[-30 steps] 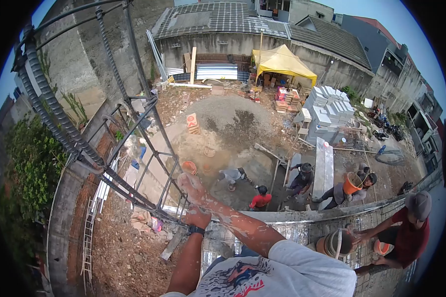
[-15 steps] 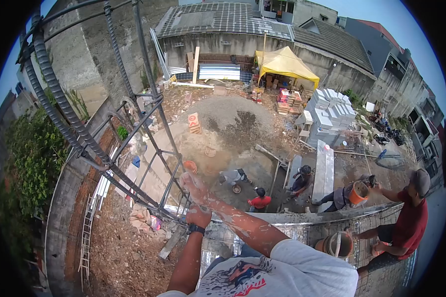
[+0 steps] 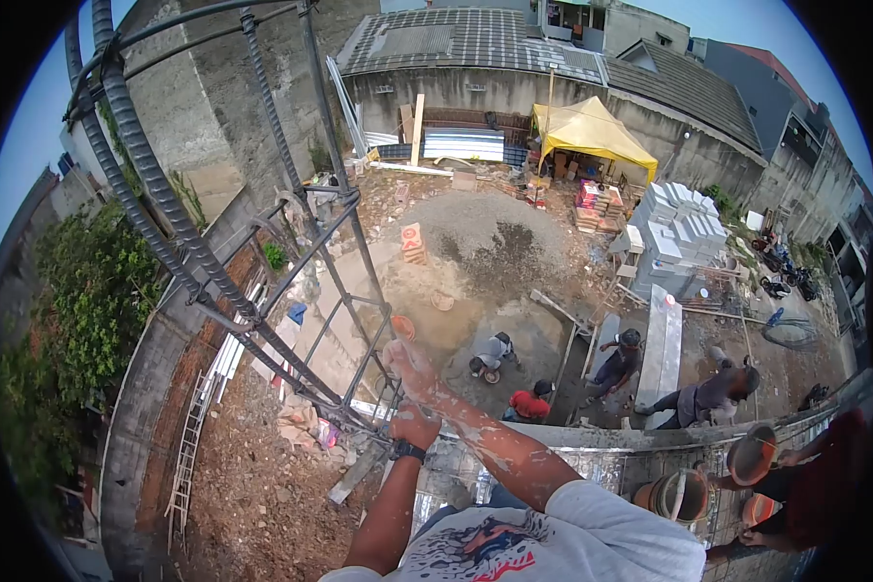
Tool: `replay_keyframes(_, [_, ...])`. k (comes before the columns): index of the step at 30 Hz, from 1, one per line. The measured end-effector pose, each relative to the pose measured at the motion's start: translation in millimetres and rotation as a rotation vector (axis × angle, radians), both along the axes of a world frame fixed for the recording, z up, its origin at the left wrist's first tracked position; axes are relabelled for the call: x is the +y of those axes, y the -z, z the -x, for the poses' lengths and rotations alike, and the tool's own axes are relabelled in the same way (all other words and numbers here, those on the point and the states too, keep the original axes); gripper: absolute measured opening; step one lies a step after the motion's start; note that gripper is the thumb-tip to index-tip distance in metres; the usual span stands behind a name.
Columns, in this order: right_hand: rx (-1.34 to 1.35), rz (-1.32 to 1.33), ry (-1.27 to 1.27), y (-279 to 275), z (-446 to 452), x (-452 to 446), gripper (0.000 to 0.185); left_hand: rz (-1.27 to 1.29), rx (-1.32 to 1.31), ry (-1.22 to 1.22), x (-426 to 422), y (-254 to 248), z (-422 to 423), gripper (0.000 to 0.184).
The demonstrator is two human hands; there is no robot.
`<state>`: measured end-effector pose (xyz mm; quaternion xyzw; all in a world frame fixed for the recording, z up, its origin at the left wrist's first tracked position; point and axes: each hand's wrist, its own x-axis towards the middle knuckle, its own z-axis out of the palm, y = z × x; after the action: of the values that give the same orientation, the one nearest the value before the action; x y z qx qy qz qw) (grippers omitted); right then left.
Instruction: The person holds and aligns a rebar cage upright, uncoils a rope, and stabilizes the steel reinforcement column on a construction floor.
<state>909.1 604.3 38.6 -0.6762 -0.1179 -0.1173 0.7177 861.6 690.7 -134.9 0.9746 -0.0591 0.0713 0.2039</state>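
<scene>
My right hand (image 3: pixel 410 370), spattered with grey mortar, is closed at a bar of the steel rebar cage (image 3: pixel 332 247), which rises on the left. Just below it my left hand (image 3: pixel 414 426), with a dark watch on the wrist, is curled into a fist close against the lower bars. What lies inside the left fingers is hidden. The cage has thick ribbed upright bars tied with thinner stirrups, and it stands over a ledge high above the ground.
At right, a co-worker in a dark red shirt (image 3: pixel 834 485) holds a bucket (image 3: pixel 752 456) beside another bucket (image 3: pixel 677 497) on the rebar mesh. Several people work below by a wet mortar patch (image 3: pixel 456 339). Pale blocks (image 3: pixel 674 238) and a yellow tent (image 3: pixel 597 134) stand beyond.
My view has turned slightly, so the scene sits further right. The bucket has passed from the person below to the co-worker in red, who has brought it down. My hands stay at the cage.
</scene>
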Motion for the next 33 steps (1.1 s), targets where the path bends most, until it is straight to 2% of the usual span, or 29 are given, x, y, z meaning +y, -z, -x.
replay_keyframes(2, [-0.036,-0.012,-0.011,0,-1,-1,0.04,0.025,-0.04,0.034,-1,-12,1,0.076])
replay_keyframes(5, [0.017,0.009,-0.026,-8,3,-2,0.044,-0.013,-0.055,-0.042,-5,-36,10,0.07])
replay_keyframes(8, [0.055,0.014,-0.027,-10,5,-3,0.045,-0.095,-0.101,-0.094,-7,-9,7,0.063])
replay_keyframes(11, [0.052,0.006,-0.019,-9,4,-2,0.045,0.117,0.066,-0.016,-8,-44,6,0.064])
replay_keyframes(14, [0.052,-0.005,-0.041,-16,8,-3,0.044,-0.017,-0.194,-0.034,-6,-21,7,0.064])
replay_keyframes(20, [0.063,0.004,-0.055,-13,6,-4,0.044,-0.137,-0.175,-0.089,-9,-27,10,0.065])
replay_keyframes(23, [0.062,-0.002,-0.052,-19,8,-5,0.044,-0.084,-0.053,-0.09,-11,-44,11,0.068])
replay_keyframes(26, [-0.013,-0.053,-0.018,-12,3,2,0.044,-0.018,-0.05,-0.05,-9,-40,8,0.068])
replay_keyframes(29, [-0.044,-0.036,-0.003,-11,3,0,0.045,-0.034,0.023,-0.059,-10,-41,9,0.08])
replay_keyframes(33, [-0.035,0.046,0.021,-16,5,-4,0.046,-0.091,0.004,-0.075,-6,-13,4,0.076])
